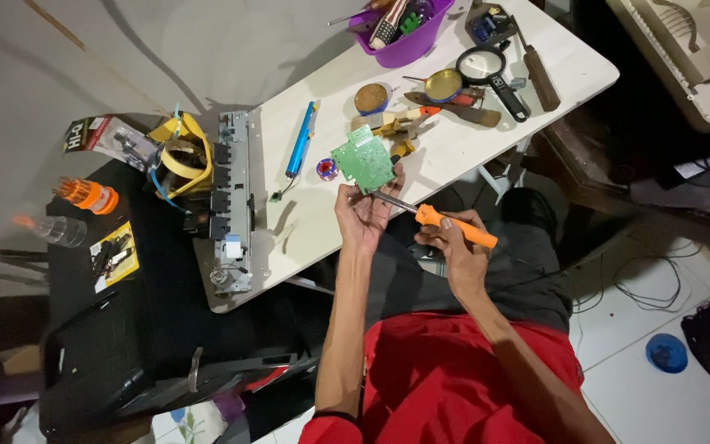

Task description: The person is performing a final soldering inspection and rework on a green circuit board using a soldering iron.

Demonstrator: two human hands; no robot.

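Head view, looking down past a red shirt (454,370) and dark trousers to the two hands working just off the near edge of the white rectangular table (486,99). The right hand (458,247) is closed around the orange-handled soldering iron (456,227), whose thin metal shaft runs up and left to the lower edge of the square green circuit board (361,158). The left hand (363,215) has its fingers clamped on that board's lower corner, holding it tilted over the table's near edge, partly above the tabletop and partly over the gap by the knees. Just beside the board lies a small round red-and-blue spool (327,170), and to its left a slim blue pen-shaped tool (300,140) lies lengthwise with bare tabletop around it. Along the table's left edge sits a long grey metal rail assembly with black blocks (232,201), overhanging toward a black case (125,329) that holds a coil of yellow tape (182,152) and an orange-capped bottle (85,195). Farther on, wooden-handled brushes (454,108), a round brass tin (371,99) and a black magnifying glass (491,70) crowd the middle of the table, and a purple plastic tub of tools (404,37) stands at the far edge. To the right, tiled floor with loose cables and a blue round lid (666,352) lies open.
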